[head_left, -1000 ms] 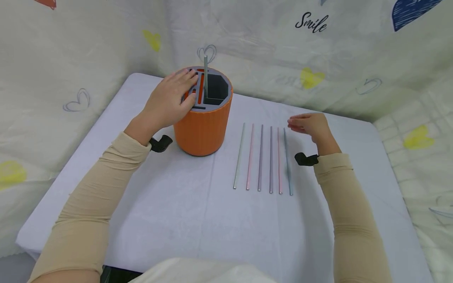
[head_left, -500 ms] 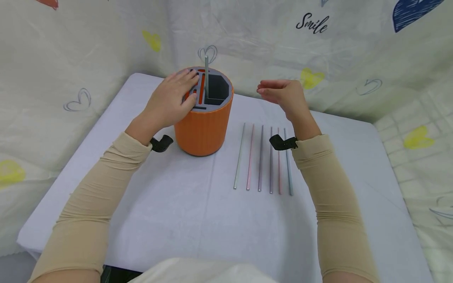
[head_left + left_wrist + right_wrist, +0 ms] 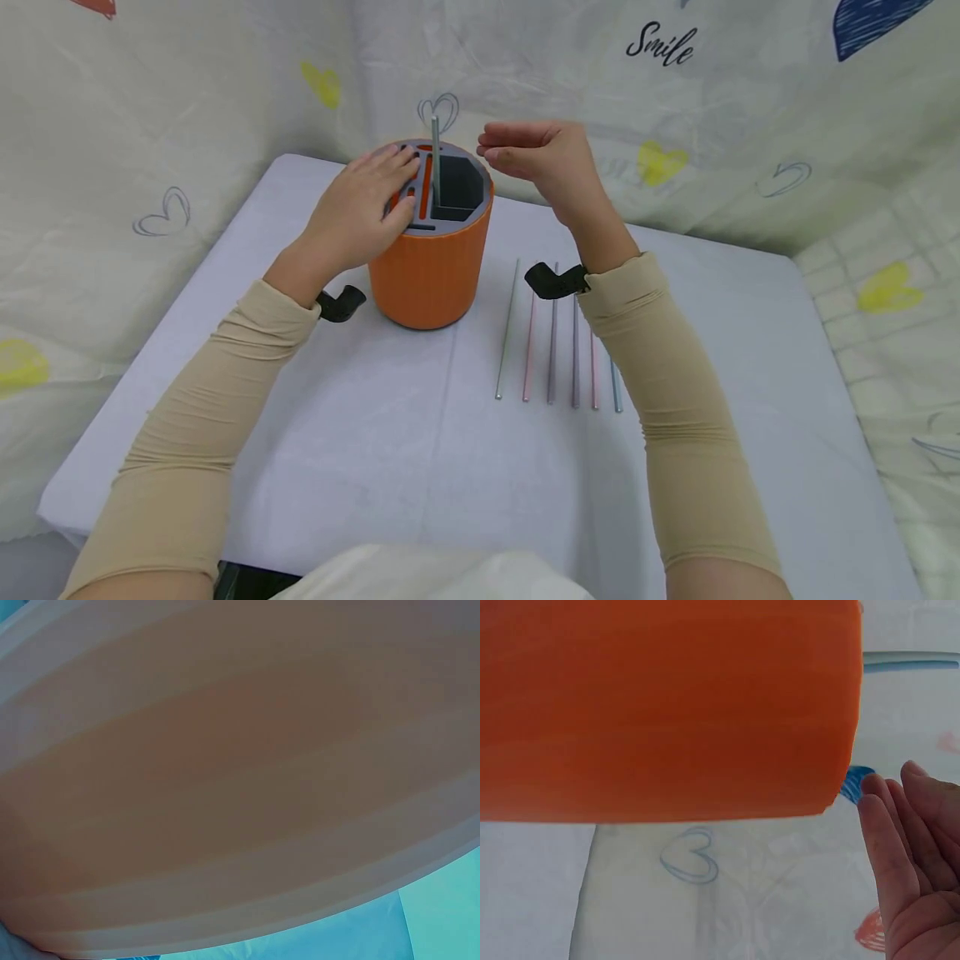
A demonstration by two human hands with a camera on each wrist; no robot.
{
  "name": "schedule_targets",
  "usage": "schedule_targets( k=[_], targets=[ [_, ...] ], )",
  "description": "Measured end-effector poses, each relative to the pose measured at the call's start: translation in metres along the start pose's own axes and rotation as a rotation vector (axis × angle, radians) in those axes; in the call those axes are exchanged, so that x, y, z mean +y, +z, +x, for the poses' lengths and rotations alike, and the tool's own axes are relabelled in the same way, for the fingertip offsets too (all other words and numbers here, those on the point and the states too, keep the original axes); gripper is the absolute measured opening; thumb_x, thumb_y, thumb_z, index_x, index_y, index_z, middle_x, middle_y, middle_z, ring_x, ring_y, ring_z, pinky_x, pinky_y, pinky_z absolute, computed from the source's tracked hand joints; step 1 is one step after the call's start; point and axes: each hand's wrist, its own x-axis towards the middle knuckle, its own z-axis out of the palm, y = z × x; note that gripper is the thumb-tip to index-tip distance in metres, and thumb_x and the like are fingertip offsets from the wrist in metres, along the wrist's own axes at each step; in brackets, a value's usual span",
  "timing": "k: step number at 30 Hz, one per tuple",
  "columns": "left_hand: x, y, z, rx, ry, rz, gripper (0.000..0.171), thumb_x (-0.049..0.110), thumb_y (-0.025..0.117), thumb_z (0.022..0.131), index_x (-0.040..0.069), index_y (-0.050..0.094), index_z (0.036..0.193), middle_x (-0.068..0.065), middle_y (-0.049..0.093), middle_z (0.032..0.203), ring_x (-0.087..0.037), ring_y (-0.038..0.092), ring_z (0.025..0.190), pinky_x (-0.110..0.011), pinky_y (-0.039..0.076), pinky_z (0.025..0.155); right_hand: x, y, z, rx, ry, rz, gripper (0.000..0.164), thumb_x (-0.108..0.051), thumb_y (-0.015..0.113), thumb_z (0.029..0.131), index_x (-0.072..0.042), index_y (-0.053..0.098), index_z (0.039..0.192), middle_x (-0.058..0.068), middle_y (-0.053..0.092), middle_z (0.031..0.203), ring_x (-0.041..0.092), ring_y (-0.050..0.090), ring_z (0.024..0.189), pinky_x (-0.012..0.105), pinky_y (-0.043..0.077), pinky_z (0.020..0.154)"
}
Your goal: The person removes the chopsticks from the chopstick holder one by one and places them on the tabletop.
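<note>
My left hand (image 3: 358,208) rests on the grey slotted top of an orange round organizer (image 3: 427,283), fingers spread over its left half. Upright in the organizer stands a thin pale green stick (image 3: 436,162), leaning near the large dark compartment. My right hand (image 3: 547,162) hovers in the air just right of the organizer's rim, fingers straight and close together, holding nothing. The organizer's orange side (image 3: 667,712) fills much of the right wrist view, with the right fingers beyond its top edge. In the left wrist view the organizer (image 3: 225,787) is a blurred brownish surface.
Several thin sticks in pale metallic green, pink, purple and blue lie in a row on the white table, among them a pale green stick (image 3: 507,329). My right forearm (image 3: 675,400) passes over part of the row. A printed curtain (image 3: 540,75) hangs behind.
My right hand has risen and moved left, from beside the row of sticks to the organizer's right rim. The left hand and the upright stick have stayed in place.
</note>
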Motion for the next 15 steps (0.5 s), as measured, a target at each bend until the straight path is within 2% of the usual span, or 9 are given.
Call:
schedule_targets(
  k=[6,15],
  targets=[
    [-0.001,-0.002,0.0,-0.005,0.0,-0.003,0.057,0.032,0.033,0.104,0.007,0.034,0.155,-0.007,0.029,0.164,-0.024,0.019,0.155,-0.039,0.009,0.13,0.0,0.015,0.005,-0.138,-0.035,-0.087,0.033,-0.004,0.073,0.088,-0.002,0.072,0.12,0.001,0.077,0.103,0.014,0.073,0.102,0.033,0.055,0.102],
    [-0.003,-0.001,0.001,0.003,0.01,-0.007,0.057,0.032,0.033,0.104,0.006,0.035,0.154,-0.008,0.03,0.163,-0.024,0.02,0.155,-0.039,0.009,0.13,0.002,0.028,0.01,-0.209,-0.048,-0.091,0.035,-0.001,0.071,0.089,-0.001,0.07,0.124,0.003,0.077,0.107,0.016,0.071,0.106,0.036,0.055,0.102]
  ],
)
